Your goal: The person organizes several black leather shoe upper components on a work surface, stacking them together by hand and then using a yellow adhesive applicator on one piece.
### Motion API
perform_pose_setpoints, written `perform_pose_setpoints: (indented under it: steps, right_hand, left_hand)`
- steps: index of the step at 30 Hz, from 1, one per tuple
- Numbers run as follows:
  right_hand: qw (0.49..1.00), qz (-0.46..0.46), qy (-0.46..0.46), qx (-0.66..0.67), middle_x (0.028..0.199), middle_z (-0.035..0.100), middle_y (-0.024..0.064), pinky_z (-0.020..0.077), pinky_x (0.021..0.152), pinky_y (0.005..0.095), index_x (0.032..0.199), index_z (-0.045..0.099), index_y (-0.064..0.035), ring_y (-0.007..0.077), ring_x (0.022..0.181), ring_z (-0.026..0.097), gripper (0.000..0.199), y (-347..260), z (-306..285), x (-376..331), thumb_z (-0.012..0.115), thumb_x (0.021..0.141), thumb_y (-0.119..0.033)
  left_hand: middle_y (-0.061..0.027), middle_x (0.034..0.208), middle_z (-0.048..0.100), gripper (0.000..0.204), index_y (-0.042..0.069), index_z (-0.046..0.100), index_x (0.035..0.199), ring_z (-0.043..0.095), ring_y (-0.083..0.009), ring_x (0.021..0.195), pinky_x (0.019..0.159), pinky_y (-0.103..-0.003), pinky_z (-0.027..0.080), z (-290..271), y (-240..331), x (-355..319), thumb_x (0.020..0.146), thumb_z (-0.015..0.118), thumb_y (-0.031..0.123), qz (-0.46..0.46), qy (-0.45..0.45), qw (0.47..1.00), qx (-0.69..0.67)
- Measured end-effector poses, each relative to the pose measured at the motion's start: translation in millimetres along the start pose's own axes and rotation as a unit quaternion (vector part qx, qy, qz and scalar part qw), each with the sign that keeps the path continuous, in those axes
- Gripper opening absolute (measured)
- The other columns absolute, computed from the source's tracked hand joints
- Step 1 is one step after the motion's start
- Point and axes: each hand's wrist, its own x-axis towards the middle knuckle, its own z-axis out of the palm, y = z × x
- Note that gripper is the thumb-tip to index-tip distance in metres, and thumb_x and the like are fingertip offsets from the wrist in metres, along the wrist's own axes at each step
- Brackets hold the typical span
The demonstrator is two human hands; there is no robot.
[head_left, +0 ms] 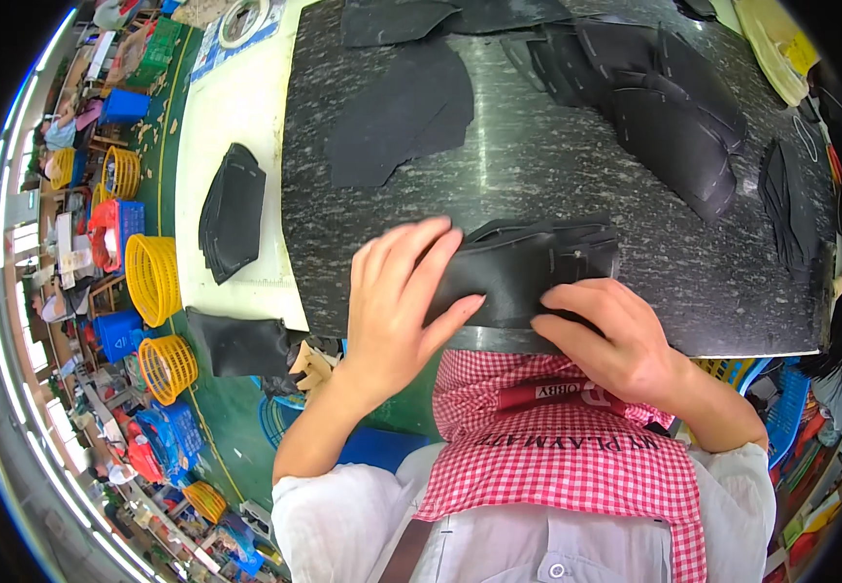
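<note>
A: In the head view, what does the left hand (390,296) have?
B: The left end of a stack of black pieces (504,277), thumb and fingers loosely parted around it.
A: And the right hand (613,335)?
B: At the stack's near right side, thumb and forefinger slightly apart; I can't tell if they pinch it.
A: Anything else about?
B: Beyond the right hand, a black pile (669,126); left of the left hand, a black bundle (234,219).

Left hand (392,306) hides part of a black stack (508,277) by the table's near edge (499,339); far-edge panels (392,21) cropped.
</note>
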Motion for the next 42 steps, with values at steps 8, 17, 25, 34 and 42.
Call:
perform_pose_setpoints:
  steps: [8,17,25,34,42]
  right_hand:
    - [0.962,0.232,0.038,0.143,0.108,0.058,0.0136,0.0498,0.078,0.0345,0.098,0.063,0.0011,0.0285,0.092,0.061,0.015,-5.8,-27.2,-12.8,0.064,0.083,0.001]
    - [0.987,0.082,-0.07,-0.123,0.133,0.054,0.0076,0.041,0.099,0.0396,0.114,0.064,-0.0087,0.022,0.115,0.054,0.045,-17.9,-10.1,-19.8,0.07,0.075,-0.031]
    - [0.98,0.197,-0.013,-0.035,0.129,0.055,0.0124,0.0412,0.097,0.043,0.116,0.061,-0.0026,0.0312,0.112,0.054,0.044,18.0,-54.5,-25.8,0.071,0.074,-0.01]
    - [0.951,0.217,-0.202,0.084,0.102,0.061,0.0124,0.0438,0.089,0.0397,0.111,0.059,-0.0035,0.0306,0.1,0.056,0.049,28.6,-44.0,39.0,0.076,0.065,-0.012]
    - [0.957,0.246,0.091,-0.123,0.108,0.06,0.0124,0.0457,0.091,0.0382,0.118,0.06,-0.0055,0.0298,0.102,0.058,0.047,47.1,-85.5,15.1,0.073,0.073,-0.007]
  left_hand:
    - [-0.0086,0.101,0.069,0.019,0.008,0.066,0.09,0.066,-0.0261,0.09,0.076,-0.037,0.053,-10.0,39.1,-13.6,0.072,0.067,0.003,0.216,0.064,0.974,-0.022]
    - [-0.0114,0.103,0.069,0.02,0.003,0.07,0.092,0.065,-0.026,0.099,0.086,-0.04,0.055,29.7,33.2,-7.3,0.073,0.065,0.009,0.215,0.052,0.975,-0.031]
    - [-0.0128,0.092,0.07,0.025,-0.002,0.068,0.1,0.069,-0.0258,0.087,0.077,-0.036,0.057,5.7,23.8,0.0,0.075,0.068,0.001,0.115,0.04,0.952,-0.279]
    - [-0.0097,0.122,0.057,0.056,0.009,0.062,0.122,0.052,-0.0273,0.114,0.093,-0.035,0.043,-1.6,0.4,37.1,0.068,0.078,0.011,0.036,-0.075,0.978,-0.19]
    - [-0.0071,0.11,0.065,0.057,0.007,0.061,0.122,0.062,-0.0169,0.098,0.088,-0.029,0.048,-53.0,-52.0,-4.0,0.067,0.078,0.004,-0.279,0.118,0.878,-0.372]
